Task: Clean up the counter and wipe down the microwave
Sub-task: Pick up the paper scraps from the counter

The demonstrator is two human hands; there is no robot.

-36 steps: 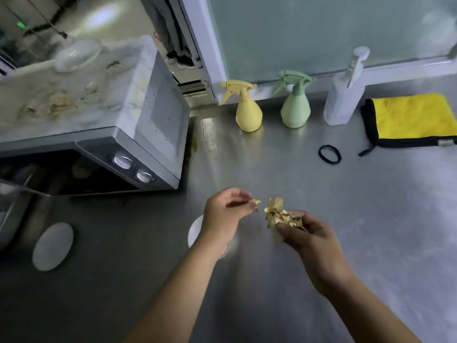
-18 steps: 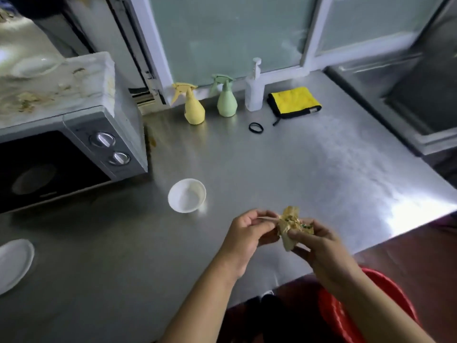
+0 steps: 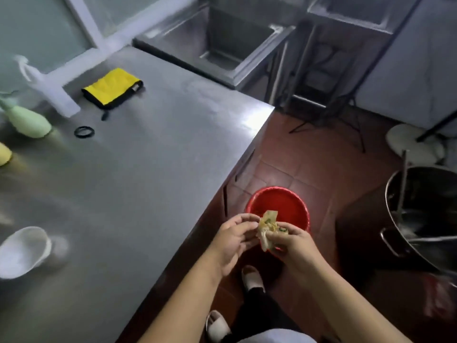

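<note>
A: Above the round red plastic bucket (image 3: 278,209) on the tiled floor, a crumpled yellowish wad of food scraps w/ green flecks (image 3: 268,230) is gripped by the right hand (image 3: 291,243). The left hand (image 3: 233,237) is curled beside it, fingertips touching the wad's edge; whether anything is pinched there can't be told.

B: What could be spilled?

A: Likely loose bits. The wad is held over the bucket's near rim, not its middle, so if let go here, pieces could be dropped onto the floor or onto the pale slippers (image 3: 252,278) just below.

B: And the counter?

A: Not yet cleaned. A white bowl (image 3: 23,251) is left on the grey steel counter (image 3: 148,181), plus a black ring (image 3: 84,132), a yellow cloth w/ black trim (image 3: 112,87), and a green spray bottle (image 3: 27,121). Greasy fingers could smear the cloth when it's picked up. The microwave isn't in view.
</note>
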